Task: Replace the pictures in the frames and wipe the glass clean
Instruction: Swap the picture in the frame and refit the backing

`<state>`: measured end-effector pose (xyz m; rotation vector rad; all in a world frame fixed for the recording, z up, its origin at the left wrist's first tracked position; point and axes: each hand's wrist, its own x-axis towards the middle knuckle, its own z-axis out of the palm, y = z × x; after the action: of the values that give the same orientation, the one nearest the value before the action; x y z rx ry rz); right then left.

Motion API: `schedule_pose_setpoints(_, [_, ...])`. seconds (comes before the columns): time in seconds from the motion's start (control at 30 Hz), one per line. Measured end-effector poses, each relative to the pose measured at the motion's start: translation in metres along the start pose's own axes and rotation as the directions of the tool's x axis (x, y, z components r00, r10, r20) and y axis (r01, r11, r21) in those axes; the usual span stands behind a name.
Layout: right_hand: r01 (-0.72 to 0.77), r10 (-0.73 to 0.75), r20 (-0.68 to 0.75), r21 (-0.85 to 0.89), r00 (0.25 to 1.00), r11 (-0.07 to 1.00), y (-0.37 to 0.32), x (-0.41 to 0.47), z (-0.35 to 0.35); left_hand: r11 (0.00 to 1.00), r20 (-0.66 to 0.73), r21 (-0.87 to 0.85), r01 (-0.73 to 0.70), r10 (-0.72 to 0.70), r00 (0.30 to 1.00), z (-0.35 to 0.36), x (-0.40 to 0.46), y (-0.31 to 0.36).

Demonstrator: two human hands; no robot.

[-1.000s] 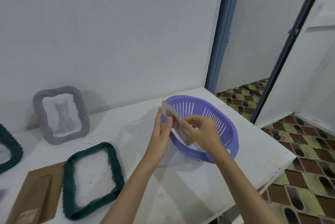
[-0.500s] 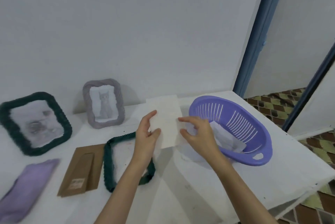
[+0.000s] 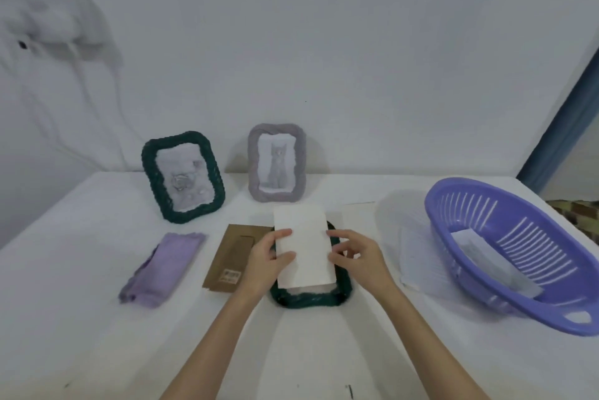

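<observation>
I hold a white picture sheet (image 3: 303, 247), blank side up, over a dark green woven frame (image 3: 309, 297) that lies flat on the white table (image 3: 97, 334). My left hand (image 3: 265, 262) pinches the sheet's left edge; my right hand (image 3: 355, 255) grips its right edge. The sheet hides most of the frame's opening. A brown cardboard frame back (image 3: 228, 255) lies just left of that frame. A folded lilac cloth (image 3: 163, 268) lies further left. Two frames stand against the wall: a dark green one (image 3: 183, 176) with a rose picture and a grey one (image 3: 277, 163) with a cat picture.
A purple slotted plastic basket (image 3: 518, 250) sits tilted at the right with white sheets (image 3: 486, 257) inside. The table's right edge lies beyond it, near a blue door frame (image 3: 564, 127). White cables (image 3: 94, 101) hang on the wall at the left.
My view swung left from the basket to the frames. Both hands carried the sheet from over the basket leftward and down, so it now sits over the flat green frame.
</observation>
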<state>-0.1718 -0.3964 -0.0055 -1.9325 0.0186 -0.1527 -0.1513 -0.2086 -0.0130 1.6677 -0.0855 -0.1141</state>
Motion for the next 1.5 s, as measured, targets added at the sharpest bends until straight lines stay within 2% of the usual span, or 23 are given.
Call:
schedule_pose_setpoints(0.13, [-0.038, 0.037, -0.007, -0.121, 0.999, 0.992, 0.014, 0.002, 0.003, 0.942, 0.113, 0.335, -0.010, -0.030, 0.993, -0.008, -0.003, -0.013])
schedule_pose_setpoints(0.27, [-0.031, 0.046, 0.090, -0.169, 0.995, 0.985, 0.020, -0.002, 0.001, 0.866, 0.150, 0.498, -0.041, -0.040, 0.988, -0.013, -0.006, -0.017])
schedule_pose_setpoints(0.4, [0.015, 0.021, 0.108, -0.317, 0.994, 0.948, 0.027, -0.007, 0.005, 0.853, 0.147, 0.518, -0.068, -0.011, 0.989, -0.014, -0.003, -0.019])
schedule_pose_setpoints(0.6, [0.061, -0.014, 0.122, -0.392, 0.992, 0.918, 0.028, -0.012, 0.010, 0.824, 0.153, 0.565, -0.051, -0.044, 0.987, -0.017, -0.001, -0.019])
schedule_pose_setpoints(0.7, [0.061, -0.009, 0.131, -0.398, 0.991, 0.915, 0.028, -0.014, 0.009, 0.817, 0.167, 0.575, -0.048, -0.060, 0.984, -0.018, -0.002, -0.019])
schedule_pose_setpoints(0.83, [0.060, -0.034, 0.075, -0.372, 0.997, 0.926, 0.029, -0.016, 0.008, 0.827, 0.208, 0.560, -0.053, -0.078, 0.975, -0.018, -0.004, -0.018])
schedule_pose_setpoints(1.07, [0.080, -0.044, 0.092, -0.441, 0.995, 0.894, 0.032, -0.022, 0.013, 0.829, 0.223, 0.558, -0.043, -0.099, 0.970, -0.019, -0.003, -0.018])
schedule_pose_setpoints(1.23, [0.085, -0.084, 0.020, -0.404, 0.996, 0.911, 0.030, -0.022, 0.012, 0.819, 0.232, 0.572, -0.046, -0.107, 0.967, -0.018, -0.005, -0.020])
schedule_pose_setpoints(1.43, [0.033, -0.024, 0.026, -0.429, 0.999, 0.903, 0.031, -0.021, 0.009, 0.826, 0.242, 0.561, -0.061, -0.093, 0.966, -0.018, -0.003, -0.022])
schedule_pose_setpoints(1.5, [0.028, -0.022, 0.018, -0.404, 1.000, 0.914, 0.032, -0.022, 0.010, 0.825, 0.202, 0.558, -0.087, -0.034, 0.979, -0.019, -0.003, -0.022])
